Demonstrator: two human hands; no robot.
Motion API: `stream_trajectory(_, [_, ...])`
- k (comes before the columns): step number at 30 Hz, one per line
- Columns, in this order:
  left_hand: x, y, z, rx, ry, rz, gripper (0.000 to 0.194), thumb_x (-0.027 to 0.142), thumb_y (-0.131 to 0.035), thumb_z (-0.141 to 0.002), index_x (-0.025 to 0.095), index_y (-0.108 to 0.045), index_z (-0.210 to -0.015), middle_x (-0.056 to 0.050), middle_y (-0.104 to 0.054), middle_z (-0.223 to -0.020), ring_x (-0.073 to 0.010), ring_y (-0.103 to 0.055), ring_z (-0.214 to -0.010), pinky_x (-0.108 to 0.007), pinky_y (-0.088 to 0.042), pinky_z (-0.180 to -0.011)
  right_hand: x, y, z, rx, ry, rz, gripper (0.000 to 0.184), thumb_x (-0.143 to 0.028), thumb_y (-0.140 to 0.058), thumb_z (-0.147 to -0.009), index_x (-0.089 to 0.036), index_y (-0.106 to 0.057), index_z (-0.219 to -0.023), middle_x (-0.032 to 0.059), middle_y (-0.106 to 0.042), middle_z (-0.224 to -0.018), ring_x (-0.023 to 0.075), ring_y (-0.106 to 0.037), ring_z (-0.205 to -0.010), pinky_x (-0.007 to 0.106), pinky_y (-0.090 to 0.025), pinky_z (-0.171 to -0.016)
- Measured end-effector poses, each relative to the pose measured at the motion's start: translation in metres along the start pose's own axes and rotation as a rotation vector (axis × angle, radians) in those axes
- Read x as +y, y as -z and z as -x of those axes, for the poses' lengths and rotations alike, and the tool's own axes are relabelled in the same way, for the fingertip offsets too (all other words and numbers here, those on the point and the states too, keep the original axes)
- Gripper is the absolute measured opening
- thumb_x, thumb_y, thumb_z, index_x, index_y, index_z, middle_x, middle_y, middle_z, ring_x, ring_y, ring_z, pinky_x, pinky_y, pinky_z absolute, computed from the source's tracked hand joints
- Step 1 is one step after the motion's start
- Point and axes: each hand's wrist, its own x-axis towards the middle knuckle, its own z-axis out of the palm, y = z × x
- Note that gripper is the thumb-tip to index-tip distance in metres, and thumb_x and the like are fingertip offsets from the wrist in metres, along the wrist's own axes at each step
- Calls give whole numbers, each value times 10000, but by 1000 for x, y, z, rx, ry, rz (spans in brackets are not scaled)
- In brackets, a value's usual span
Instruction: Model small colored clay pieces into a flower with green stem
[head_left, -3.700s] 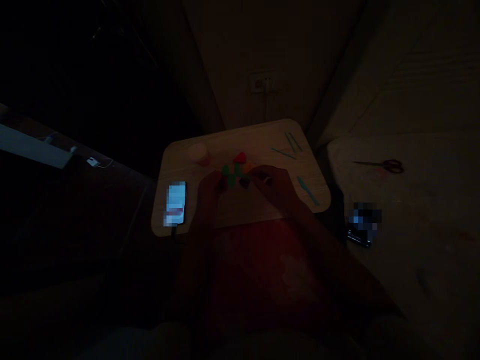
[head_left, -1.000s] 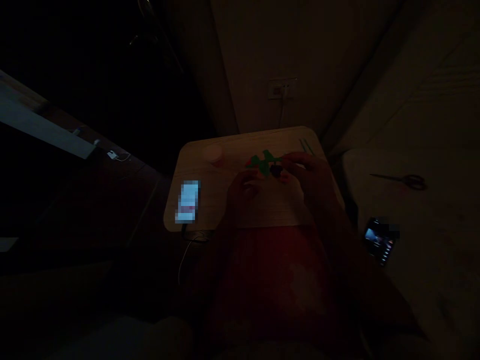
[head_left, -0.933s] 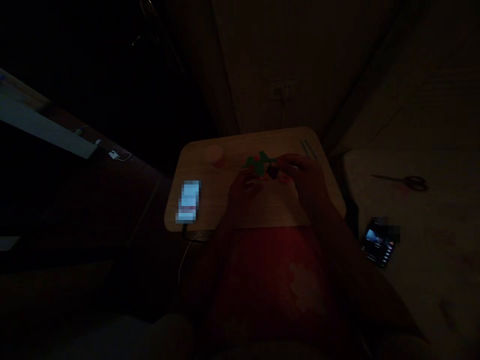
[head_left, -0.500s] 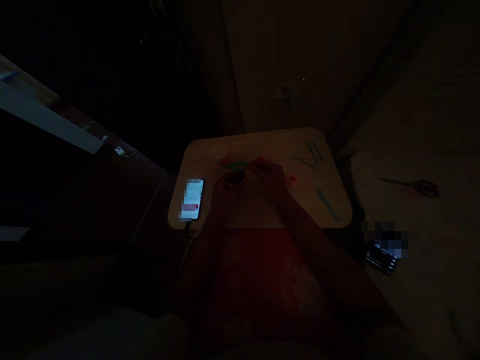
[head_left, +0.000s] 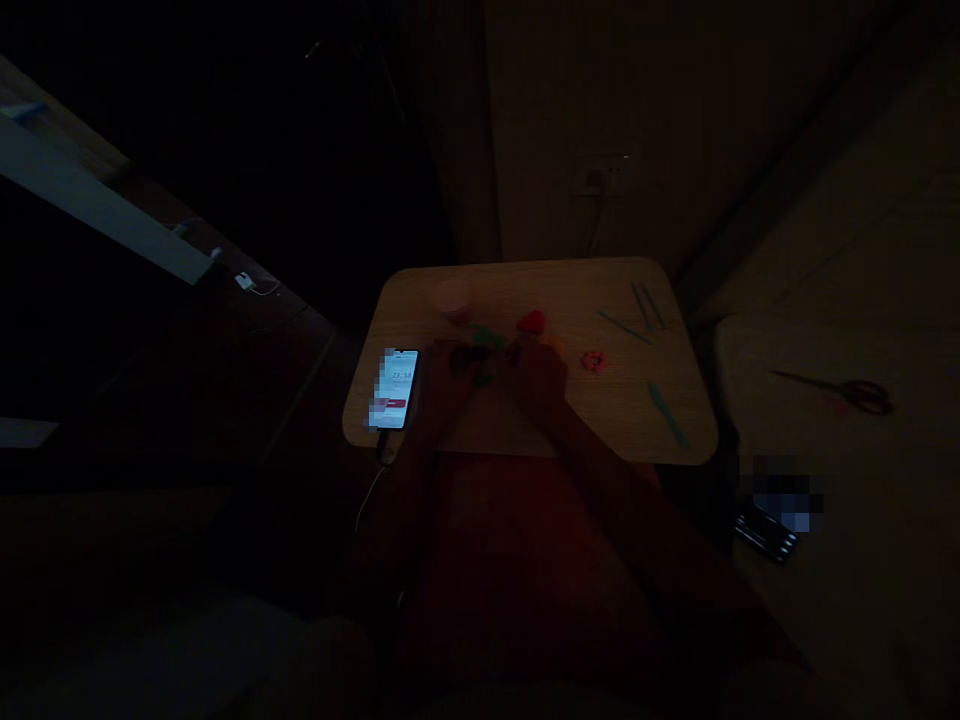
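In dim light, my left hand (head_left: pixel 450 368) is closed at the middle of a small wooden table (head_left: pixel 517 420). A dark shape is at its fingertips, too dim to name. Close beside it is my right hand (head_left: pixel 538 372), its fingers curled together; what they hold is hidden. Green soft-looking material (head_left: pixel 487 337) lies just beyond and between the hands, with a smaller green bit below. A red rounded lump (head_left: pixel 532 321) sits past the right hand, and an orange patch (head_left: pixel 556 345) shows beside its knuckles. A pinkish-red ring of small pieces (head_left: pixel 595 361) lies to the right.
A lit phone (head_left: pixel 397 390) with a cable lies at the table's left. Behind is a pale round tub (head_left: pixel 451 298). Several thin green sticks (head_left: pixel 624 326) and a teal blade-shaped tool (head_left: pixel 666 412) lie right. Scissors (head_left: pixel 862 394) and a black device (head_left: pixel 765 532) rest on another surface.
The view has shifted slightly. My right hand has drawn back toward me from the red lump, which now shows fully. The green material now lies beyond the hands, apart from the right fingertips.
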Motion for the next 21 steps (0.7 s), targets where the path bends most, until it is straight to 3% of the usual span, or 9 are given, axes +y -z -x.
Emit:
stream_trajectory(7, [1, 1, 2, 2, -28, -85, 235, 208, -769, -817, 210, -668, -1030, -123, -650, -1131, -325, -587, -1116, -469, -455, -1031, -3, 2, 4, -56, -21, 172, 392, -434, -484, -1032, -130, -692, -1164, 235, -764, -1088, 355, -738, -974, 412, -519, -796])
stream_trajectory(14, [-1, -1, 2, 17, -34, -125, 280, 184, -764, -811, 215, -642, -1061, -128, -644, -1144, -345, -580, -1125, -483, -450, -1016, 1, 1, 5, -45, 10, 163, 424, -501, -485, -1036, -157, -708, -1146, 208, -776, -1084, 326, -737, -960, 382, -514, -773])
stream_trajectory(21, [-2, -1, 1, 7, -9, -134, 284, 215, -774, -824, 204, -635, -1071, -125, -639, -1153, -340, -579, -1126, -476, -446, -1013, 2, -1, 2, -61, 15, 103, 360, -458, -510, -1034, -177, -707, -1139, 180, -778, -1099, 315, -733, -987, 377, -502, -798])
